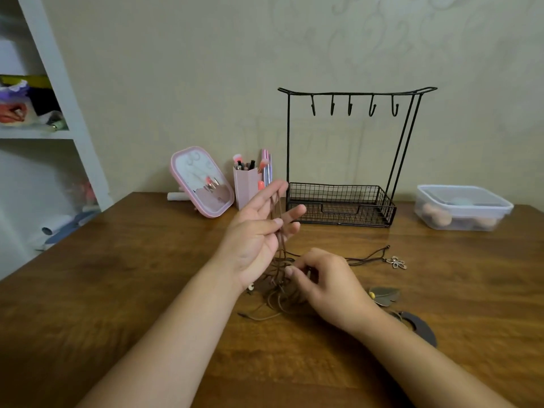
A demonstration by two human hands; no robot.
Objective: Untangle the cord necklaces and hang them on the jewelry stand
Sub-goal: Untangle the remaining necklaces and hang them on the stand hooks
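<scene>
Brown wooden table point(117, 290) fills your view, set against a beige wall. Black wire jewelry stand point(347, 160) at the back, upright, five hooks bare, mesh basket at its base. Right of it, a clear lidded plastic box point(462, 207). Left of it, a pink-framed tilted mirror point(201, 181) and a pink brush holder point(245, 185).

Your left hand point(259, 234) is raised, palm up, fingers mostly straight, with brown cord loops point(278, 231) draped over the fingers and hanging down. Your right hand point(326, 281) sits low over the tangle of brown cord necklaces point(279, 295) on the table, fingertips curled, pinching a strand.

Dark crescent pendant point(421, 328) by your right wrist; bronze leaf pendant point(384, 295) just above it; small metal flower pendant point(397, 262) farther right, its cord trailing back to the tangle.
</scene>
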